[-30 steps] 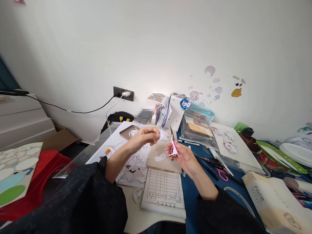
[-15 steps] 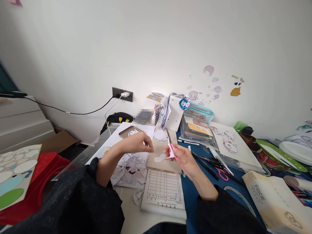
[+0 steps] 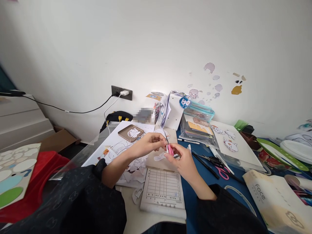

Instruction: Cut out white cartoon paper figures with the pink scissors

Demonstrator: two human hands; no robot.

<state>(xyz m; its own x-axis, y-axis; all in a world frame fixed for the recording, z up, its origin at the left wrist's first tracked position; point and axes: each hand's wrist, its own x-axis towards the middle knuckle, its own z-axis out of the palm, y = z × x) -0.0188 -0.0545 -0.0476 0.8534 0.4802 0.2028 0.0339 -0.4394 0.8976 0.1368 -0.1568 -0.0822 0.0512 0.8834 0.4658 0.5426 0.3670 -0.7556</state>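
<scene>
My right hand [image 3: 181,161] is closed around pink-handled scissors [image 3: 170,149], whose narrow dark blades point up and away. Against them, my left hand [image 3: 154,142] is pinched, its fingertips by the blades; what it grips is hidden. A sliver of white paper shows between the two hands. Under them lies a beige board [image 3: 156,164] with a white paper cutout [image 3: 159,157] on it. Closer to me is a notepad printed with a table grid [image 3: 163,187]. Crumpled paper scraps [image 3: 135,172] lie beneath my left forearm.
A shallow tray [image 3: 119,133] holding a character cutout stands behind my left arm. To the right are black pens [image 3: 206,165], another pair of pink-handled scissors [image 3: 223,173] and a tissue pack [image 3: 270,198]. A white organizer [image 3: 176,110] stands against the wall.
My left hand has moved right and slightly down to meet the scissors in my right hand. The tray and an orange-and-white cutout behind my left arm show more now.
</scene>
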